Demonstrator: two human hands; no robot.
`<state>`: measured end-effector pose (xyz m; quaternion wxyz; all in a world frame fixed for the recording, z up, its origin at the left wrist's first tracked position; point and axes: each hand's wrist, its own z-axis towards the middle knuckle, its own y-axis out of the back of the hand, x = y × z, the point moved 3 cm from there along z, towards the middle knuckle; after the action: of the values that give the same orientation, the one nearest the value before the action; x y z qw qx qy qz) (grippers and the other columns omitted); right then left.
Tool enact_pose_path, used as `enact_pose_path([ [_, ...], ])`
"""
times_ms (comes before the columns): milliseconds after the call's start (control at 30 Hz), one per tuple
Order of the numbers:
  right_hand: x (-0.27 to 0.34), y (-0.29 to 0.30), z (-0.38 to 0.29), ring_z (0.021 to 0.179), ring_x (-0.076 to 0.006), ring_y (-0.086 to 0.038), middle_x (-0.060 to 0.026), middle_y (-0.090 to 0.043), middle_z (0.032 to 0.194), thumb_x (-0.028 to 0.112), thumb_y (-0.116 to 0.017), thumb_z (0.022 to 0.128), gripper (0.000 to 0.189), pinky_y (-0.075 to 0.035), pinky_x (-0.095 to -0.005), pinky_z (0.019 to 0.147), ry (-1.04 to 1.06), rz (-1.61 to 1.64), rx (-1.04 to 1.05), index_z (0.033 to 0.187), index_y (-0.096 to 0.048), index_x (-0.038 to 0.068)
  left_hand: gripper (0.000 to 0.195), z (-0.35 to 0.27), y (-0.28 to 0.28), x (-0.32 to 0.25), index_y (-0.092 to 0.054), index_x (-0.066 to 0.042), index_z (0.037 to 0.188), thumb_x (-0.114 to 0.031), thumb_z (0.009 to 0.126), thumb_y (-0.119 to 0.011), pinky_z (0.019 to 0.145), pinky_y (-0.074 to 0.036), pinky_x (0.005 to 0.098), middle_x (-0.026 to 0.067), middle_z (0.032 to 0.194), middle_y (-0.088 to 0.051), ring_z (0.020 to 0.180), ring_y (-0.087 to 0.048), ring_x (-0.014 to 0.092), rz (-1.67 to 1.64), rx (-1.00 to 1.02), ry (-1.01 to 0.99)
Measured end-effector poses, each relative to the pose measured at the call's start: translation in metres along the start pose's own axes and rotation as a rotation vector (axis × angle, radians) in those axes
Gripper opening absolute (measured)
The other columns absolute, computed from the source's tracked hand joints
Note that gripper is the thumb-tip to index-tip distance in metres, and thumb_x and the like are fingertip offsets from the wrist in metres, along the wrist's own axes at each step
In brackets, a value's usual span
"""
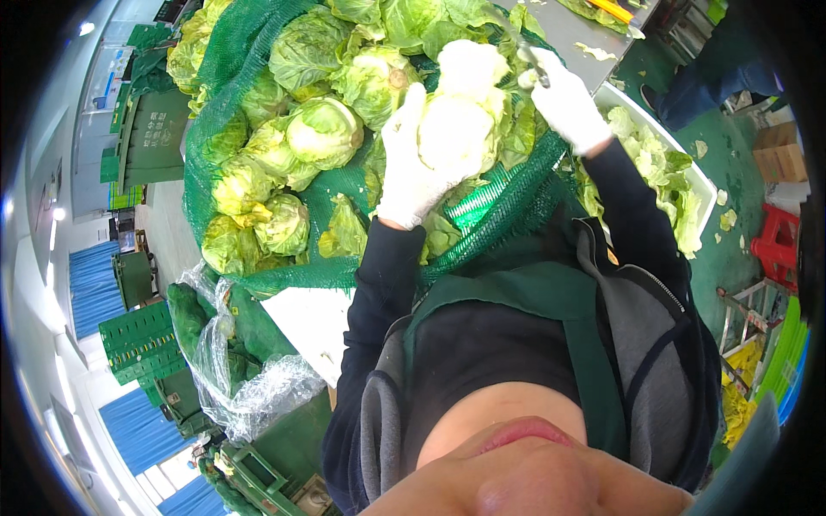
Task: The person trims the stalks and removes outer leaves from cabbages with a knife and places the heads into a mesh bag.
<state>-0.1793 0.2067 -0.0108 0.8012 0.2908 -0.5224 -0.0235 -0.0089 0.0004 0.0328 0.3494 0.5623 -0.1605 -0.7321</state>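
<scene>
My left hand [406, 161], in a white glove, is curled around the side of a pale head of lettuce [459, 132]. A second pale, overexposed head [471, 68] touches it on the far side. My right hand [571, 106], also gloved in white, grips a knife [535, 68] to the right of these heads. The thin blade points up and left; its far end is hard to make out against the leaves. Several lettuce heads [324, 132] and loose leaves [344, 229] lie around my hands in an opened green mesh sack [216, 84].
A white bin [706, 193] of lettuce leaves stands at my right. A yellow-handled tool [613, 11] lies on the metal table [574, 29]. Another person's leg [716, 97] is beyond. Clear plastic [258, 400] and green crates [139, 348] are at left, a red stool [777, 245] at right.
</scene>
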Motion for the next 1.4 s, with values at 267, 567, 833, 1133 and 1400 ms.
enact_pose_path([
  [267,0.083,-0.031,-0.071,0.099,-0.0332,-0.073,-0.0174,-0.056,0.147,-0.009,-0.049,0.081,0.073,-0.060,-0.0367,0.083,0.023,-0.280,0.220,0.151,-0.046,0.013,0.150,-0.002,-0.002,-0.031,-0.026,0.005,0.155,-0.067,0.043,-0.094,0.120,-0.033,0.0483,0.0262,0.152,-0.035,0.142,-0.038,0.041,0.385,0.060,-0.069],
  [567,0.017,-0.018,-0.020,0.082,-0.0181,-0.065,-0.0132,-0.069,0.116,-0.002,-0.045,0.090,0.067,-0.054,-0.0300,0.070,-0.334,0.188,0.329,0.153,-0.046,0.019,0.147,-0.005,-0.008,-0.019,-0.027,0.007,0.153,-0.069,0.046,-0.093,0.120,-0.032,0.0477,0.0246,0.151,-0.036,0.140,-0.040,0.040,0.367,-0.158,-0.280],
  [833,0.102,-0.017,-0.032,0.137,-0.0265,-0.052,-0.0153,-0.045,0.157,0.026,-0.077,0.086,0.082,-0.041,-0.0353,0.114,0.228,0.266,0.205,0.157,-0.037,0.013,0.151,-0.008,0.003,-0.025,-0.025,0.005,0.156,-0.059,0.040,-0.097,0.122,-0.028,0.0496,0.0301,0.157,-0.033,0.146,-0.032,0.044,0.361,-0.033,-0.043],
  [1133,0.040,-0.046,-0.021,0.100,-0.0184,-0.068,-0.0115,-0.071,0.116,0.017,-0.070,0.089,0.052,-0.054,-0.0313,0.087,0.109,0.294,0.088,0.139,-0.061,0.008,0.133,-0.004,-0.005,-0.031,-0.039,0.005,0.149,-0.044,0.043,-0.101,0.114,-0.036,0.0500,0.0255,0.143,-0.051,0.134,-0.047,0.043,0.383,-0.111,-0.179],
  [1400,0.045,-0.034,0.010,0.043,-0.0008,-0.044,0.0059,-0.054,0.076,0.027,-0.071,0.092,0.037,-0.032,-0.0195,0.036,-0.350,0.769,0.455,0.123,-0.063,0.009,0.142,-0.013,0.016,-0.031,-0.040,0.001,0.151,-0.048,0.032,-0.100,0.114,-0.039,0.0484,0.0237,0.143,-0.053,0.133,-0.050,0.042,0.329,-0.044,-0.102],
])
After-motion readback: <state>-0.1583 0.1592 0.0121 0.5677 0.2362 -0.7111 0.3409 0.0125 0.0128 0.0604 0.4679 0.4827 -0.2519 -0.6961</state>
